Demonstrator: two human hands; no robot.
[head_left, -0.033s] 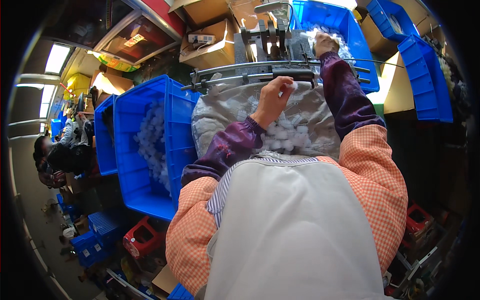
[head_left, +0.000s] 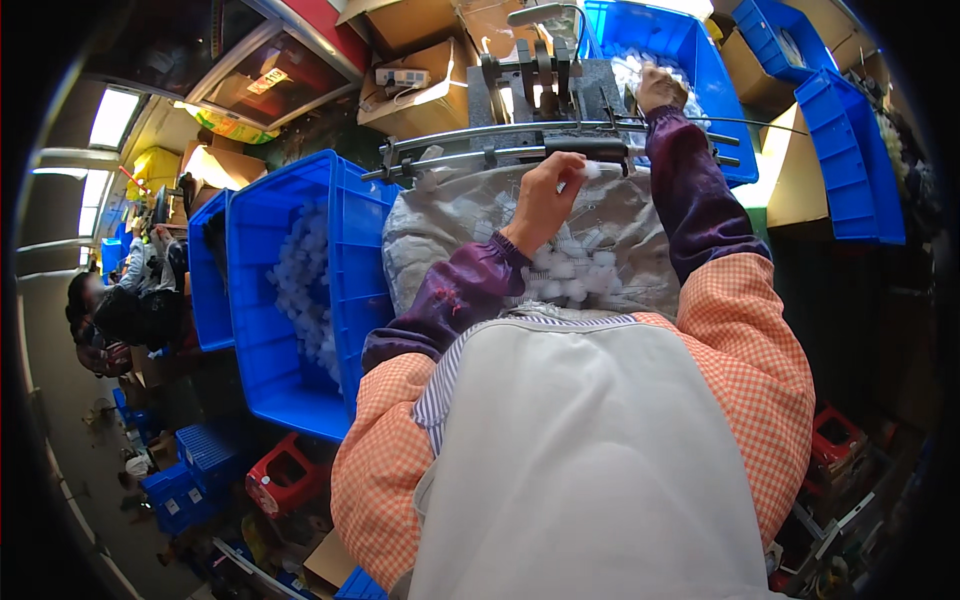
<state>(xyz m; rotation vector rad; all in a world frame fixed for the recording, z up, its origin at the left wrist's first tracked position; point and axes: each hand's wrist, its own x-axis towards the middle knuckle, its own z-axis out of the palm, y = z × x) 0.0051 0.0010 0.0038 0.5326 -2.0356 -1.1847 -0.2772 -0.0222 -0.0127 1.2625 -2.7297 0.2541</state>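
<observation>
My left hand [head_left: 549,196] is closed in a pinch on a small white fluffy piece [head_left: 592,170], just in front of a dark roller [head_left: 590,150] on a metal rail. Beyond it to the right, my right hand [head_left: 661,90] reaches over the far blue bin [head_left: 722,110], among white pieces [head_left: 628,66] like those below. Its fingers look curled, and what they hold is hidden. On a grey cloth [head_left: 430,235] before me lie loose white pieces [head_left: 575,270] and thin wire-like bits.
A machine with upright dark wheels [head_left: 543,80] stands behind the rails. At left, a large blue bin [head_left: 362,270] holds many white pieces. Cardboard boxes [head_left: 425,105] sit at the back; another blue bin [head_left: 850,165] is at right. A red stool [head_left: 285,478] and a person [head_left: 125,310] are at left.
My right hand has shifted slightly right and toward me at the far bin. The left hand stays nearly in place with the white piece.
</observation>
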